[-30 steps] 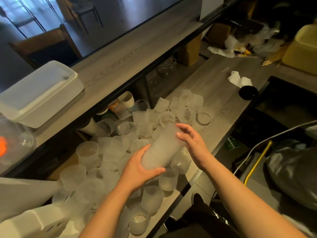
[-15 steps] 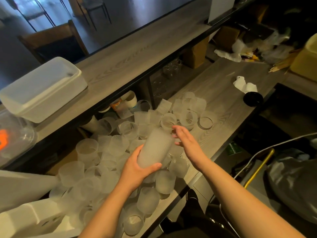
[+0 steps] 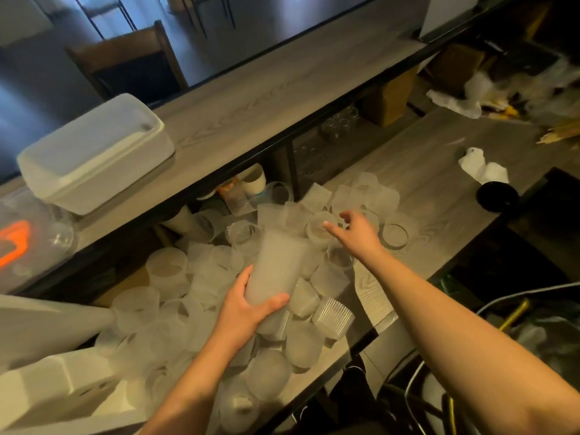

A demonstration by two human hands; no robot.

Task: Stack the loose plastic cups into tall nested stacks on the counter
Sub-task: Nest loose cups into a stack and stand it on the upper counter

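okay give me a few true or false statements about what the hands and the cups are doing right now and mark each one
1. The left hand grips a nested stack of cups. True.
2. The right hand holds a cup. False: its fingers are spread and hold nothing as it reaches toward the loose cups farther along the counter.
3. The held stack stands upright on the counter. False: it is lifted and tilted, above the pile.
4. A white lidded bin sits on the upper shelf to the left. True.
5. All loose cups stand upright. False: many lie on their sides or tipped.
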